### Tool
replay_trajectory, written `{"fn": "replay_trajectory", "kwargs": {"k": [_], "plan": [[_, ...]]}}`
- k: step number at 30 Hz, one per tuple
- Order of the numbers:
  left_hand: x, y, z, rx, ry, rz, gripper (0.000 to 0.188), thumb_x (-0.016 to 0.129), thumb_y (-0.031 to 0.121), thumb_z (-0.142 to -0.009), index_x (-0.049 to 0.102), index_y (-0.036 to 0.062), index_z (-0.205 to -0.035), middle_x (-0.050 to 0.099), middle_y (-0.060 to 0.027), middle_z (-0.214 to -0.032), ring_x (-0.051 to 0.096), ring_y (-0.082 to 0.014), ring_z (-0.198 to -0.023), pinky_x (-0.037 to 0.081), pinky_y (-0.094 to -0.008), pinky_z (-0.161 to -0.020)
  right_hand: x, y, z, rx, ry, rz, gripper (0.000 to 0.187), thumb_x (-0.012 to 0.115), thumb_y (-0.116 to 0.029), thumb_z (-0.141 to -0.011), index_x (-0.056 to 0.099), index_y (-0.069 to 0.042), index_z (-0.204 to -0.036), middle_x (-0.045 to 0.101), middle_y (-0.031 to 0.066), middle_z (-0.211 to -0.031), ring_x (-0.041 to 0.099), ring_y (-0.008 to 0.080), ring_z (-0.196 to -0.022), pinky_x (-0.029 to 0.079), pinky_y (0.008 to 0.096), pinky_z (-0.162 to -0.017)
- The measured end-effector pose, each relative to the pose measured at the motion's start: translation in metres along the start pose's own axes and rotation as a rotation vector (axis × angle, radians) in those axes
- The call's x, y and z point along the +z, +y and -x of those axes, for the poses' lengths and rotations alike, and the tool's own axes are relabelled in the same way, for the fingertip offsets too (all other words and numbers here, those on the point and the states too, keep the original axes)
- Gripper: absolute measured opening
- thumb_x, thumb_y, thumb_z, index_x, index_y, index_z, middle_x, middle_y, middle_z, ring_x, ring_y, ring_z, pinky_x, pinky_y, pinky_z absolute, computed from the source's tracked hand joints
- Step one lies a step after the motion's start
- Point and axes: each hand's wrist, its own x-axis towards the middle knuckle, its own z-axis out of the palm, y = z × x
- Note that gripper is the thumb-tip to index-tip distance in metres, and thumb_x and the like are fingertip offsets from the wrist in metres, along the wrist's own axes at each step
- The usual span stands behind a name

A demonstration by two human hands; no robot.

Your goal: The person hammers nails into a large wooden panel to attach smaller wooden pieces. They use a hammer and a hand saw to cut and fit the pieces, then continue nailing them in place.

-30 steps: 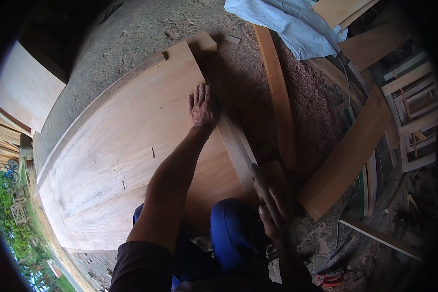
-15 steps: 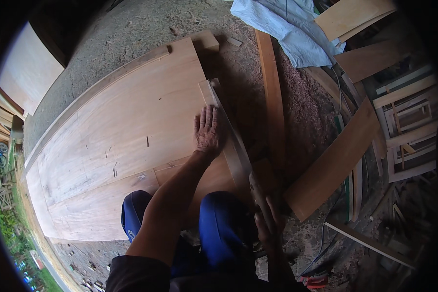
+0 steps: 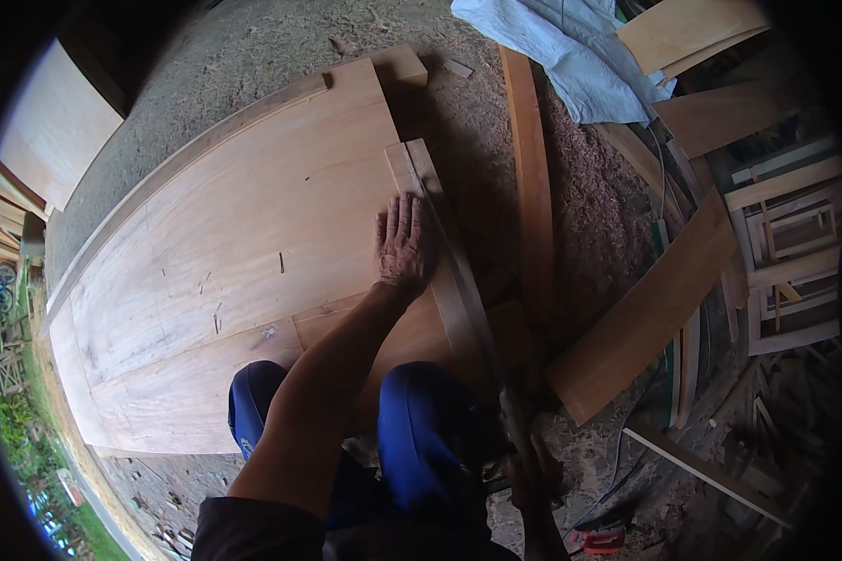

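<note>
My left hand [image 3: 403, 251] lies flat, fingers stretched, on a narrow wooden board [image 3: 458, 323] near the right edge of a large plywood panel [image 3: 243, 215]. Along that board runs a long thin hand saw [image 3: 472, 290], its blade pointing away from me. Down by my right knee, my right hand [image 3: 544, 467] is wrapped round the saw's handle; shadow hides part of the fingers. Small dark slivers lie scattered across the panel.
A long plank [image 3: 529, 159] and sawdust [image 3: 580, 201] lie right of the panel. Farther right are a curved plywood strip [image 3: 646, 313], wooden frames [image 3: 786, 252] and a white sheet [image 3: 557, 56]. A red-handled tool [image 3: 599, 541] rests on the ground near my right arm.
My right hand has drawn the saw back toward me, down and slightly right. My left hand has stayed flat on the board.
</note>
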Motion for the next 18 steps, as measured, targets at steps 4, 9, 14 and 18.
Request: {"fn": "replay_trajectory", "kwargs": {"k": [4,9,14,18], "plan": [[-0.005,0.001,0.001,-0.006,-0.038,-0.027,0.086,0.058,0.039,-0.095,0.019,-0.0007,-0.16,0.018,-0.0237,-0.167,0.016,-0.041,-0.156,0.01,-0.0574,-0.125,0.038,0.0,-0.069,-0.056,0.085,-0.073,0.045,0.067,-0.017,-0.093,0.062,0.008,-0.129,0.065,0.0245,-0.129,0.071,0.0395,-0.1,0.057,0.0443,-0.085],[-0.003,0.001,-0.002,-0.026,-0.045,-0.003,0.087,0.058,0.038,-0.095,0.018,-0.0003,-0.161,0.016,-0.0233,-0.168,0.015,-0.0407,-0.156,0.011,-0.0566,-0.125,0.024,0.0,-0.057,0.01,0.047,-0.074,0.046,0.07,-0.017,-0.093,0.061,0.006,-0.132,0.068,0.0216,-0.123,0.072,0.0328,-0.095,0.057,0.0416,-0.078],[-0.007,0.001,0.001,-0.015,-0.041,-0.041,0.085,0.057,0.04,-0.095,0.02,0.0001,-0.16,0.018,-0.0236,-0.167,0.016,-0.0412,-0.156,0.011,-0.057,-0.125,-0.011,-0.001,0.01,0.086,-0.04,-0.043,0.051,0.073,-0.017,-0.091,0.059,0.005,-0.135,0.071,0.021,-0.118,0.072,0.0313,-0.099,0.057,0.0407,-0.081],[0.0,-0.005,0.003,-0.018,-0.017,-0.009,0.084,0.057,0.038,-0.095,0.02,0.0003,-0.16,0.018,-0.0236,-0.167,0.016,-0.0415,-0.155,0.012,-0.0569,-0.125,0.042,-0.005,-0.09,0.107,0.037,-0.265,0.05,0.073,-0.016,-0.09,0.06,0.005,-0.134,0.07,0.0202,-0.121,0.072,0.032,-0.1,0.057,0.0407,-0.083]]}}
